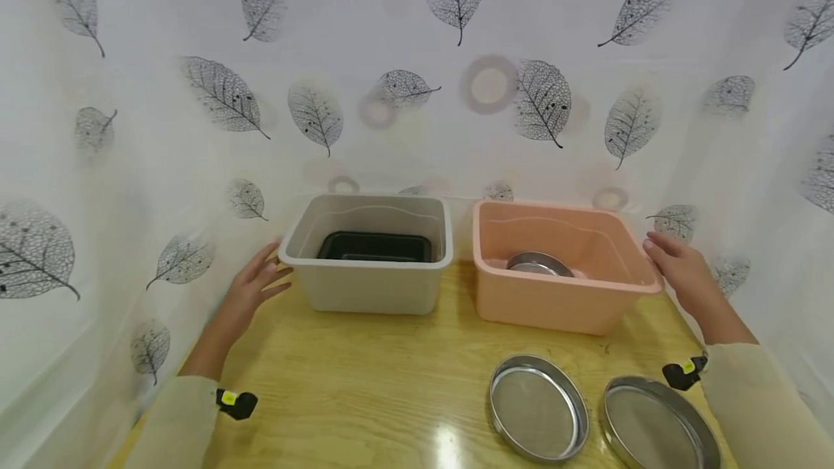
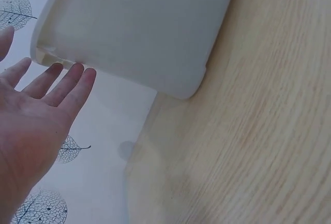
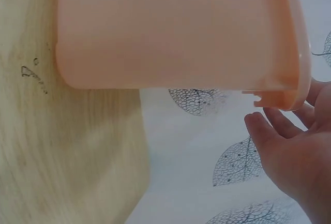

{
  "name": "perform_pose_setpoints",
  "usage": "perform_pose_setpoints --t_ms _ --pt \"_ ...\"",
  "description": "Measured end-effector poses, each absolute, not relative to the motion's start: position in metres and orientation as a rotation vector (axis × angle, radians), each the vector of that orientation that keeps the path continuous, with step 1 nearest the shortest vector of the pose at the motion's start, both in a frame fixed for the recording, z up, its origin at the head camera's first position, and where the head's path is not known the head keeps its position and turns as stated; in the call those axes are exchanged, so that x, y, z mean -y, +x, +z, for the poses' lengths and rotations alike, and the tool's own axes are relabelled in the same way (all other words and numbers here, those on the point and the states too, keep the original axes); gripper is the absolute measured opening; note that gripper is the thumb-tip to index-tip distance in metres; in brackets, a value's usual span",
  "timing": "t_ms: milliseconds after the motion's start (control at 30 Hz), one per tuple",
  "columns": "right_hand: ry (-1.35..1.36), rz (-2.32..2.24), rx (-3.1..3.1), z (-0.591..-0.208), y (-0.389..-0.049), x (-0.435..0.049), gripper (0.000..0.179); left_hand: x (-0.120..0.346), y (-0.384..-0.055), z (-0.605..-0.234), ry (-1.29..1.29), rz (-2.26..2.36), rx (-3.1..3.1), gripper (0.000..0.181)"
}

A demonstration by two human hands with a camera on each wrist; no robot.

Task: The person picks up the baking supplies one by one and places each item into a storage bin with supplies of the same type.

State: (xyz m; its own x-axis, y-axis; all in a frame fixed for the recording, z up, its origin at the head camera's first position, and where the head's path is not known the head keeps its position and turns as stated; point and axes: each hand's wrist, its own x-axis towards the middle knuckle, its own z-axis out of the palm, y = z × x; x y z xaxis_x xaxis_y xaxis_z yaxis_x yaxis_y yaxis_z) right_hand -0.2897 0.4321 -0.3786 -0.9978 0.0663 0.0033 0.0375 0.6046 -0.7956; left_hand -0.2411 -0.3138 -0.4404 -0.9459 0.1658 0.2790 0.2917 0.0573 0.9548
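Observation:
My left hand (image 1: 255,286) is at the left end of a light grey plastic bin (image 1: 371,288), its fairly straight fingertips right at the rim's underside in the left wrist view. Inside that bin lies a black tray (image 1: 376,246). At the right end of a peach plastic bin (image 1: 554,302), my right hand (image 1: 680,273) has its extended fingers right at the outer rim. The right wrist view shows those fingertips (image 3: 256,123) just below the rim. A round metal sieve (image 1: 539,263) sits inside the peach bin, partly hidden by its front wall.
Two more round metal sieves, a left one (image 1: 538,407) and a right one (image 1: 658,425), lie on the wooden table (image 1: 352,389) in front of the peach bin. Behind and beside the table hangs a white leaf-print curtain (image 1: 391,27). The bins stand side by side with a narrow gap.

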Motion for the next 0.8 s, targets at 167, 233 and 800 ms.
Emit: perform_pose_setpoints --t_ms 167,233,800 --pt "-0.127 1.406 2.784 -0.387 -0.288 -0.436 0.078 0.312 -0.226 -0.439 -0.522 -2.034 2.175 0.053" --pt "-0.112 1.426 2.760 -0.391 -0.288 -0.435 0.077 0.309 -0.219 -0.440 -0.529 -2.029 2.173 0.053" --pt "-0.073 1.587 2.648 -0.399 -0.289 -0.435 0.070 0.254 -0.184 -0.452 -0.518 -1.952 2.245 0.053"
